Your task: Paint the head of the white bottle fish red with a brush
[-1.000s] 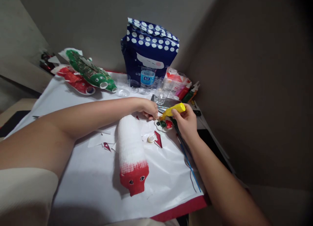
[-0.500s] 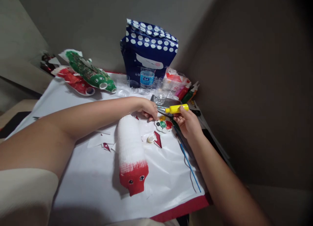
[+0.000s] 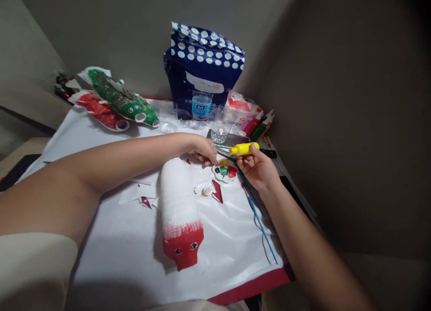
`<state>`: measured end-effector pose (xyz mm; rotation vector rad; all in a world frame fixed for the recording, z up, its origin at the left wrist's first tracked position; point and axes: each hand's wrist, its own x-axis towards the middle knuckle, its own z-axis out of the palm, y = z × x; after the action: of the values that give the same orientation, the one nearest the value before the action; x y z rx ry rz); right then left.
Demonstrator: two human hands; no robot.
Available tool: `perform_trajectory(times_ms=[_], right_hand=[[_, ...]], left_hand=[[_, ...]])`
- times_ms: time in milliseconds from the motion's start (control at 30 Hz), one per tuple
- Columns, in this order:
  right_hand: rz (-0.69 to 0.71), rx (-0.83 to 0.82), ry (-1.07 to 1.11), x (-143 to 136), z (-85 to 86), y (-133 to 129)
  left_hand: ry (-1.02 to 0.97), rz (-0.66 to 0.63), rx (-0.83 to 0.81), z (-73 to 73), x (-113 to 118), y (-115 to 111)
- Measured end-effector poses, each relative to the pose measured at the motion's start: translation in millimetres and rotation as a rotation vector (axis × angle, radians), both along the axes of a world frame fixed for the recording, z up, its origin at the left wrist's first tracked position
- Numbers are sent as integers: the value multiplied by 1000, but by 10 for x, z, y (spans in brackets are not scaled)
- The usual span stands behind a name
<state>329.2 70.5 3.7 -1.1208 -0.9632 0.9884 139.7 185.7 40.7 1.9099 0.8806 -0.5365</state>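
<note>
My right hand [image 3: 261,167] is closed round a yellow paint bottle [image 3: 245,149], held nearly level with its nozzle pointing left. Below the nozzle lies a small flower-shaped paint palette [image 3: 217,178] with yellow, black, green and red paint. At the palette's upper left edge, my left hand [image 3: 204,150] has its fingers curled in, the fingertips at the rim. Between my arms lies a white gauze-wrapped fish form [image 3: 180,192], its near end painted red with two eyes. A small round white cap-like piece [image 3: 207,191] sits beside a dark red scrap [image 3: 217,192].
A blue-handled paintbrush [image 3: 261,225] lies at the right, a knife [image 3: 267,153] behind my right hand. Clear plastic cups [image 3: 168,118], a blue bag [image 3: 205,55] and paint bottles [image 3: 262,127] stand at the back. Green [image 3: 134,109] and red [image 3: 101,111] painted fish lie back left.
The yellow bottle has turned slightly in my right hand, its nozzle end showing more toward me. My left hand stays at the palette's edge.
</note>
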Motion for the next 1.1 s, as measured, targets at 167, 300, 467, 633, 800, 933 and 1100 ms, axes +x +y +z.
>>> perform_trajectory(times_ms=[167,300,467,633,800,933,1100], right_hand=[[-51,43,-143,-45,-19,-40],[-83,107,-348,-106,-22,-95],[-97,173,-618,-170,14,-167],[-109,205,-758,-198,45,-194],[-116,227,-807,-189,26,-189],[-111,252,-834,-191,24,-194],[-101,304,-883,-232,67,-229]], left_hand=[[1,6,16,12,6,-12],[29,22,24,58,18,-40],[25,24,29,62,21,-39],[0,-1,26,29,16,-6],[10,-16,19,13,23,21],[19,-14,12,12,24,29],[7,-14,-9,-13,25,53]])
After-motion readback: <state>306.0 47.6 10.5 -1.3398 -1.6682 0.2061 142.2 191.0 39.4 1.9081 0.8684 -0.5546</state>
